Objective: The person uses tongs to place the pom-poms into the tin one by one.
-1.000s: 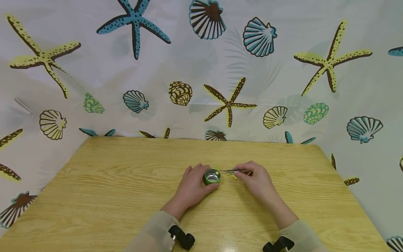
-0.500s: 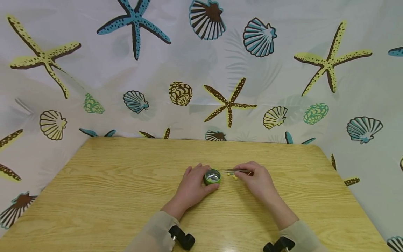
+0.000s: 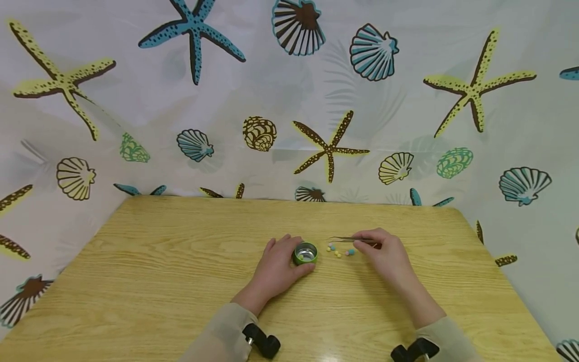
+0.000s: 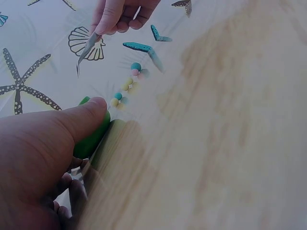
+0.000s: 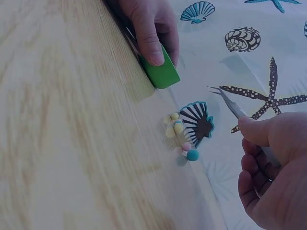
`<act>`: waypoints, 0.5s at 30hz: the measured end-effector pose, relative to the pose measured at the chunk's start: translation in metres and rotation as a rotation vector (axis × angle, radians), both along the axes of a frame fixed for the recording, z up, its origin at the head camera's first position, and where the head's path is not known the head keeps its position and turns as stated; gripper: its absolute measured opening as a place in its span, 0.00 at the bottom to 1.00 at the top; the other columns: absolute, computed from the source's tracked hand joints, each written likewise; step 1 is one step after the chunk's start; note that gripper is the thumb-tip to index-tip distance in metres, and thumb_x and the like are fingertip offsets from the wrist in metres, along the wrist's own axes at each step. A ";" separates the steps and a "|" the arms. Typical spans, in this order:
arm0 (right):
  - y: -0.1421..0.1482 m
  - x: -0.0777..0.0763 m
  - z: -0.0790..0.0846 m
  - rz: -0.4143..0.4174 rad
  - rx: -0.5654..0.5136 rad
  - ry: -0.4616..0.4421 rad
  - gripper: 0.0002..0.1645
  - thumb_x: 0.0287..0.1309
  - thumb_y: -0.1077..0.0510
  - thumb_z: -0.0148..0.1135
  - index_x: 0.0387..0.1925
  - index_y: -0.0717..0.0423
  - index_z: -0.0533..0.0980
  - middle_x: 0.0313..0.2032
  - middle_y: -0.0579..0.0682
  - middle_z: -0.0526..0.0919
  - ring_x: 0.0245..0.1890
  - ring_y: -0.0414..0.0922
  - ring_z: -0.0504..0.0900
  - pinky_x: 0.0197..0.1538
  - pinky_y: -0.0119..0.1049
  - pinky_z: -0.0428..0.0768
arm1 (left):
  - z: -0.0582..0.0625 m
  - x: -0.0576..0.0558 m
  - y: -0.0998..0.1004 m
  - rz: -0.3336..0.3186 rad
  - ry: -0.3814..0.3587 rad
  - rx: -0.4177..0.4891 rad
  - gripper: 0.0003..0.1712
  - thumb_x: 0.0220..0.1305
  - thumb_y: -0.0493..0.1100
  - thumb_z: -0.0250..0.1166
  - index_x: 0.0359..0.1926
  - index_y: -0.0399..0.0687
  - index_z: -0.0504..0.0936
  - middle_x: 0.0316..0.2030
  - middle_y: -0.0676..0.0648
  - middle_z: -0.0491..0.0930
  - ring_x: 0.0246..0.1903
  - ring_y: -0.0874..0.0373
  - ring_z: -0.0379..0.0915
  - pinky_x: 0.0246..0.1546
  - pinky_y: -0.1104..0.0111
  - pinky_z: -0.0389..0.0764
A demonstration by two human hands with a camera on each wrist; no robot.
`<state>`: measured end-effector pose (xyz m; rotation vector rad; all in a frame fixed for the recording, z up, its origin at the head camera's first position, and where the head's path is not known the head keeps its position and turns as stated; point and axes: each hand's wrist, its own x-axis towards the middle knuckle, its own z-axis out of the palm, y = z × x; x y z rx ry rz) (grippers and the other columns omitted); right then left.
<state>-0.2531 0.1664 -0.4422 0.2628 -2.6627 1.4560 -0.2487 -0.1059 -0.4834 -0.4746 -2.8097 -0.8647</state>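
Note:
My left hand [image 3: 277,269] holds a small green tin [image 3: 297,262] with a silvery inside, thumb at its near side and fingers round the far side. A pale yellow bead [image 3: 301,257] lies in the tin. To the right, my right hand [image 3: 384,254] pinches metal tweezers [image 5: 231,104] between thumb and fingers. The tweezers' thin tips stand apart, nothing between them, above the table behind the loose beads. Those are several small balls: yellow beads [image 3: 338,255], a larger blue bead [image 5: 193,155] and a pink bead [image 5: 186,146] beside it.
The wooden table [image 3: 181,281] reaches back to a white cloth [image 3: 226,95] printed with starfish and shells, which also hangs at both sides. Black camera mounts sit on both sleeves, the left mount [image 3: 261,341] and the right mount [image 3: 413,349].
A yellow bead held by the tweezers at the tin's rim was let go and dropped inside. My right hand then moved right with the tweezers, uncovering beads. The left hand stayed still.

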 end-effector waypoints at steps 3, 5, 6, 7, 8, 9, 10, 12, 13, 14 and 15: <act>0.007 -0.002 -0.001 -0.021 0.014 0.003 0.11 0.67 0.50 0.67 0.49 0.43 0.86 0.47 0.44 0.83 0.45 0.44 0.80 0.48 0.42 0.79 | 0.000 0.000 0.000 -0.003 0.001 0.006 0.39 0.60 0.60 0.73 0.65 0.43 0.76 0.64 0.43 0.75 0.71 0.44 0.61 0.74 0.46 0.48; 0.012 -0.003 -0.002 -0.033 0.024 0.005 0.11 0.67 0.50 0.67 0.49 0.43 0.86 0.47 0.44 0.83 0.45 0.44 0.80 0.48 0.42 0.80 | 0.000 0.000 0.000 -0.002 -0.003 0.006 0.39 0.60 0.60 0.73 0.65 0.43 0.76 0.64 0.43 0.75 0.71 0.44 0.61 0.74 0.46 0.48; 0.015 -0.003 -0.002 -0.037 0.027 0.008 0.11 0.67 0.50 0.67 0.49 0.43 0.86 0.47 0.44 0.83 0.45 0.44 0.80 0.48 0.42 0.80 | 0.000 0.000 0.000 0.000 -0.006 0.005 0.39 0.60 0.61 0.73 0.65 0.43 0.76 0.64 0.43 0.75 0.71 0.44 0.61 0.74 0.47 0.48; 0.017 -0.003 -0.003 -0.044 0.029 0.007 0.11 0.67 0.50 0.67 0.49 0.43 0.86 0.47 0.44 0.83 0.45 0.44 0.80 0.48 0.42 0.80 | -0.001 -0.001 0.000 0.001 -0.008 0.005 0.39 0.60 0.61 0.73 0.65 0.43 0.76 0.64 0.43 0.75 0.71 0.44 0.60 0.74 0.47 0.48; 0.020 -0.003 -0.003 -0.049 0.031 0.008 0.11 0.67 0.50 0.67 0.49 0.43 0.85 0.47 0.44 0.83 0.45 0.44 0.80 0.48 0.42 0.80 | 0.000 0.000 0.000 0.002 -0.012 0.004 0.39 0.60 0.61 0.73 0.66 0.43 0.76 0.65 0.43 0.75 0.71 0.44 0.60 0.74 0.47 0.47; 0.023 -0.003 -0.004 -0.056 0.033 0.008 0.11 0.67 0.50 0.67 0.49 0.43 0.85 0.47 0.44 0.83 0.45 0.44 0.80 0.48 0.42 0.80 | 0.000 0.000 0.000 0.003 -0.016 0.004 0.40 0.60 0.61 0.73 0.66 0.44 0.76 0.65 0.43 0.75 0.71 0.45 0.60 0.75 0.47 0.47; 0.025 -0.003 -0.005 -0.060 0.032 0.003 0.12 0.67 0.50 0.67 0.49 0.44 0.85 0.47 0.44 0.83 0.45 0.44 0.79 0.47 0.42 0.79 | 0.000 0.000 0.000 0.003 -0.017 0.003 0.40 0.60 0.61 0.73 0.66 0.43 0.76 0.65 0.43 0.75 0.71 0.44 0.60 0.75 0.47 0.47; 0.030 -0.003 -0.006 -0.072 0.034 -0.006 0.12 0.67 0.49 0.67 0.50 0.44 0.85 0.48 0.44 0.83 0.45 0.44 0.79 0.47 0.42 0.79 | 0.000 0.000 0.000 0.003 -0.017 0.002 0.40 0.60 0.61 0.73 0.66 0.43 0.76 0.65 0.43 0.75 0.71 0.44 0.60 0.74 0.47 0.47; 0.032 -0.003 -0.006 -0.078 0.035 -0.012 0.13 0.67 0.49 0.67 0.50 0.44 0.85 0.48 0.45 0.83 0.45 0.45 0.79 0.47 0.42 0.79 | 0.000 0.000 0.000 0.003 -0.019 0.000 0.40 0.60 0.61 0.72 0.66 0.43 0.75 0.65 0.43 0.75 0.71 0.45 0.60 0.75 0.48 0.47; 0.034 -0.003 -0.007 -0.083 0.037 -0.017 0.13 0.67 0.49 0.67 0.50 0.45 0.85 0.48 0.45 0.83 0.45 0.45 0.79 0.47 0.42 0.79 | 0.000 0.000 0.000 0.004 -0.020 -0.001 0.40 0.60 0.61 0.72 0.66 0.44 0.75 0.65 0.44 0.75 0.71 0.45 0.60 0.75 0.48 0.47; 0.036 -0.003 -0.007 -0.087 0.040 -0.023 0.13 0.67 0.48 0.67 0.51 0.45 0.85 0.49 0.45 0.83 0.45 0.45 0.79 0.47 0.41 0.79 | 0.000 0.000 0.000 0.006 -0.022 -0.003 0.40 0.60 0.61 0.72 0.66 0.44 0.75 0.65 0.44 0.75 0.72 0.45 0.60 0.75 0.48 0.47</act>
